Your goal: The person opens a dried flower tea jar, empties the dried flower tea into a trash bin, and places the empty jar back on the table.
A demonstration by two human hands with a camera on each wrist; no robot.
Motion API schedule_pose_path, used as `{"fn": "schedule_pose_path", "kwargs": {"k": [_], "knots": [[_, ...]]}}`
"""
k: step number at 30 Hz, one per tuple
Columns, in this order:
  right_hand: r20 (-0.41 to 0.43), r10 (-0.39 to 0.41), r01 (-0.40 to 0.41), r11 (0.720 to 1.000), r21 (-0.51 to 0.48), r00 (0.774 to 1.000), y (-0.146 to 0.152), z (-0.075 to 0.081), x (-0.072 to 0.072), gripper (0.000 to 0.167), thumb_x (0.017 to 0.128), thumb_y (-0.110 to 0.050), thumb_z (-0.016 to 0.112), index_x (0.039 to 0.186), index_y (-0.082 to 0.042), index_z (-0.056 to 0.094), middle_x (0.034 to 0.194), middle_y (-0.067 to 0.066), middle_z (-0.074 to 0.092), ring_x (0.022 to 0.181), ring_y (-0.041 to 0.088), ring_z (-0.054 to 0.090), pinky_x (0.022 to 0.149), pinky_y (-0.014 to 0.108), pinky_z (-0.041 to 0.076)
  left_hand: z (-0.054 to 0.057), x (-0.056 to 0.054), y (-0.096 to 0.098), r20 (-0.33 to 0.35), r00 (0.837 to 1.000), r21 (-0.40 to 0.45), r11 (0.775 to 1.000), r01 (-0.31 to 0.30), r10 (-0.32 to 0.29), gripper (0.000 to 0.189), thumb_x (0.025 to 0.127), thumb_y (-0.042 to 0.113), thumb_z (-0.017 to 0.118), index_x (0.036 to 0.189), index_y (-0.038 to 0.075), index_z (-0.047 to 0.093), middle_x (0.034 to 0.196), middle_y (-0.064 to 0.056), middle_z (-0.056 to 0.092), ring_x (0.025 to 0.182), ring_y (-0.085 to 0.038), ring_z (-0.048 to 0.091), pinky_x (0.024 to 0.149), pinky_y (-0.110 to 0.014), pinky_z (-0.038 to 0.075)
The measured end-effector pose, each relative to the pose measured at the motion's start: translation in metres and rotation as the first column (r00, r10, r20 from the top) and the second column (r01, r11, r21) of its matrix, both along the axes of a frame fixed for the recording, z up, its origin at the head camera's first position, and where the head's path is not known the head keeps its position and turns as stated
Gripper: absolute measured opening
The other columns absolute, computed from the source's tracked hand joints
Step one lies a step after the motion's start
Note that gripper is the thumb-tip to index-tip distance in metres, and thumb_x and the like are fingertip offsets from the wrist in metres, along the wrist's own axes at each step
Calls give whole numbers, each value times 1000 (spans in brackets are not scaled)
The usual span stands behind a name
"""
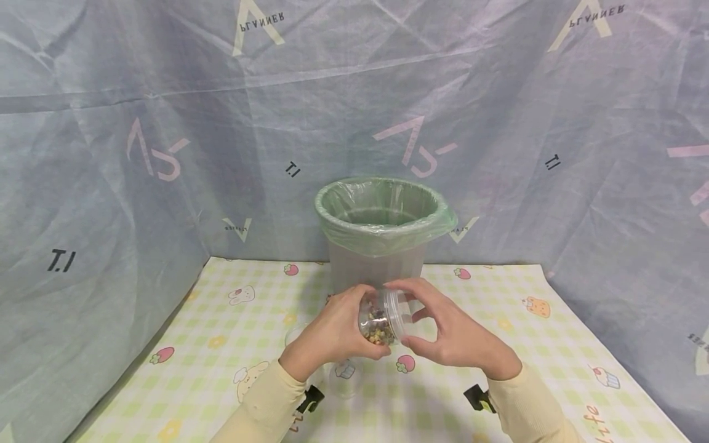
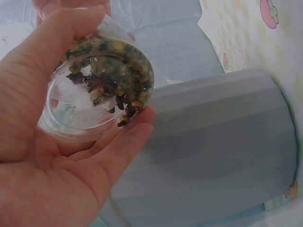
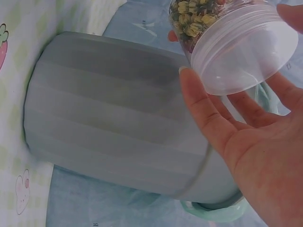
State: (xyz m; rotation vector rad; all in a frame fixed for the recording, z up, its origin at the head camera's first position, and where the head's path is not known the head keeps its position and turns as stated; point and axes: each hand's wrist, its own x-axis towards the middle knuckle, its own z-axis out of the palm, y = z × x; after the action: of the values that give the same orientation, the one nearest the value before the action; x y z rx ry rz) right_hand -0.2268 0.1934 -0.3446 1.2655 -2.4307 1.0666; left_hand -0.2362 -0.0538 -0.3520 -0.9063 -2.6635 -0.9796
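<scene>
A clear plastic jar lies tipped on its side in the air in front of the bin, its base toward the left. Dried flowers and darker bits gather along its lower side. My left hand grips the jar body, thumb and fingers spread around it. With fingertips and thumb my right hand pinches the rim of the translucent screw lid, which sits on the jar's mouth. The jar's base faces the left palm in the left wrist view.
Behind the hands stands a grey bin with a green bag folded over its rim. Faint clear round containers stand on the checked tablecloth near the left forearm. Hanging grey-blue cloth encloses the back and sides.
</scene>
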Motion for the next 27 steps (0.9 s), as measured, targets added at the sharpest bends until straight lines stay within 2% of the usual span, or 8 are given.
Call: {"fn": "schedule_pose_path", "kwargs": {"k": [4, 9, 13, 20, 27], "knots": [[-38, 13, -13, 1000, -15, 999, 0, -1, 0, 80, 83, -6, 80, 153, -16, 43, 152, -1, 46, 130, 16, 51, 88, 41, 58, 0, 0, 0, 11, 1000, 2, 1000, -2, 2, 88, 66, 38, 96, 138, 8, 55, 128, -3, 64, 110, -20, 61, 96, -43, 51], [-75, 22, -24, 999, -25, 997, -1, -2, 0, 83, 79, -2, 82, 152, -17, 45, 152, -6, 44, 133, 17, 50, 88, 41, 58, 0, 0, 0, 16, 1000, -2, 1000, -2, 2, 90, 66, 38, 96, 139, 7, 54, 129, -3, 64, 112, -20, 61, 97, -42, 51], [-86, 29, -31, 999, -19, 996, -1, -2, 0, 85, 77, -1, 82, 151, -19, 45, 153, -4, 43, 136, 18, 48, 90, 40, 58, 0, -1, 0, 16, 1000, -12, 1000, -2, 3, 90, 67, 39, 96, 139, 7, 54, 128, -3, 64, 111, -20, 61, 96, -43, 51], [-133, 57, -61, 998, -21, 990, -1, -4, -1, 88, 72, 4, 81, 150, -19, 46, 154, -1, 43, 140, 20, 45, 91, 46, 58, 1, 0, 0, 22, 1000, -31, 999, -10, 11, 92, 67, 41, 95, 141, 7, 53, 128, -2, 64, 111, -19, 61, 98, -45, 51], [-116, 64, -65, 998, -5, 991, -2, -3, -1, 87, 71, 7, 79, 149, -17, 47, 154, 1, 42, 142, 22, 43, 94, 47, 56, 0, 0, 0, 17, 1000, -33, 999, -11, 11, 91, 67, 40, 95, 141, 7, 53, 127, -3, 64, 111, -20, 61, 97, -45, 51]]}}
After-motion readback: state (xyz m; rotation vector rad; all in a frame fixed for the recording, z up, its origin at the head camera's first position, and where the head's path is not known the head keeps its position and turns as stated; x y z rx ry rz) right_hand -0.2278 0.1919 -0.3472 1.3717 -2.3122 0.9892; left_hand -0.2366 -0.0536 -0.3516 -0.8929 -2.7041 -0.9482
